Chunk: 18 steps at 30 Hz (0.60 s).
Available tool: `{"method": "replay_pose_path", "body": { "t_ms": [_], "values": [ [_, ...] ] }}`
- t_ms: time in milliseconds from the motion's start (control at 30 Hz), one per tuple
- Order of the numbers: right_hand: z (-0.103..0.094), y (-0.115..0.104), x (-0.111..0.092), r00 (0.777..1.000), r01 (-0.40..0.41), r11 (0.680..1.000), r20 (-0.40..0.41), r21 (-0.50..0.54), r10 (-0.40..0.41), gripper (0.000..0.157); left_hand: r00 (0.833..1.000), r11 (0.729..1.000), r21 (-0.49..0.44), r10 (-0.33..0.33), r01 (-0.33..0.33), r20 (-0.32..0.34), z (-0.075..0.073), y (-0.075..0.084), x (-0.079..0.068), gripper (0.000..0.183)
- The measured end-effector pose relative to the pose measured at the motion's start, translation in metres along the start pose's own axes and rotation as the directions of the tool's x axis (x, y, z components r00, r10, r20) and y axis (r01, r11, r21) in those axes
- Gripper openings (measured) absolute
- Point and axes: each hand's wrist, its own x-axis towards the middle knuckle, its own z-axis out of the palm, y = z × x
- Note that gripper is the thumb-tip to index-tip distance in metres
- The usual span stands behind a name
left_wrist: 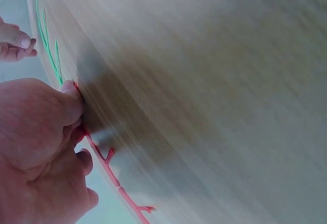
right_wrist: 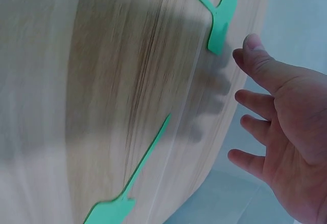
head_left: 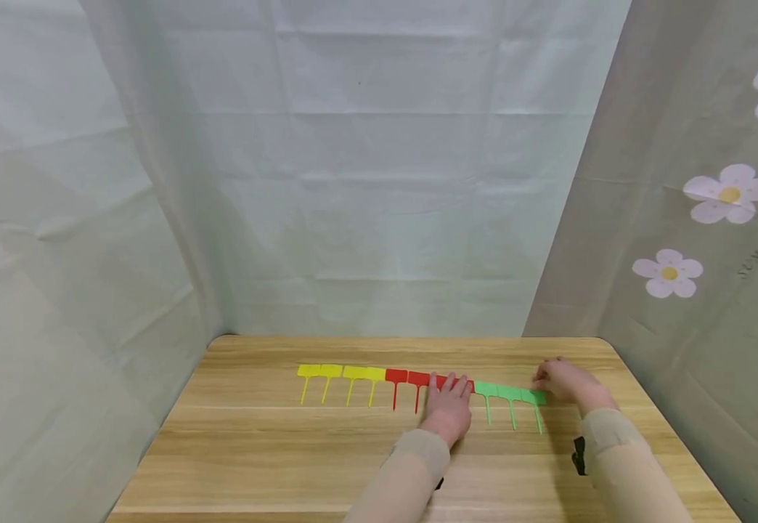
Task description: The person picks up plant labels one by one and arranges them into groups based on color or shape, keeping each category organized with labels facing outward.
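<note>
Flag-shaped plastic tags with thin tails lie in one row on the wooden table: several yellow tags (head_left: 330, 370), then red tags (head_left: 418, 378), then green tags (head_left: 509, 393). My left hand (head_left: 449, 407) rests on the red part of the row, fingers spread over it and partly hiding it. In the left wrist view its thumb (left_wrist: 72, 98) touches a red tag. At the green end is my right hand (head_left: 565, 379), its fingers loosely bent. Nothing is in that hand in the right wrist view, where its thumb (right_wrist: 255, 55) is near the last green tag in the row (right_wrist: 219, 32).
Another green tag (right_wrist: 110, 211) lies apart from the row, low in the right wrist view. Pale cloth walls (head_left: 379, 181) enclose the table (head_left: 242, 450), with printed flowers (head_left: 728, 194) at the right. The table's back corners are rounded.
</note>
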Motion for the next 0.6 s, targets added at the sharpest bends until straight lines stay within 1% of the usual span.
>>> {"method": "replay_pose_path", "body": {
  "t_ms": [133,267,400,600],
  "values": [
    [-0.004,0.005,-0.012,1.0,-0.027,0.999,0.001,0.037,0.027,0.015,1.0,1.0,0.014,0.002,-0.002,0.0,0.0,0.0,0.0,0.055],
    [-0.008,0.011,-0.027,0.998,-0.06,0.996,0.003,0.064,0.06,0.015,1.0,1.0,-0.001,0.011,-0.011,0.009,-0.001,-0.002,0.0,0.056],
    [-0.012,0.02,-0.044,0.997,-0.081,0.995,-0.001,0.065,0.081,0.021,1.0,1.0,-0.02,0.02,-0.02,0.018,-0.001,-0.003,0.001,0.056],
    [-0.018,0.035,-0.072,0.993,-0.119,0.991,-0.01,0.069,0.119,0.029,0.999,0.999,-0.02,0.031,-0.031,0.026,-0.001,-0.004,0.002,0.057]
  ]
}}
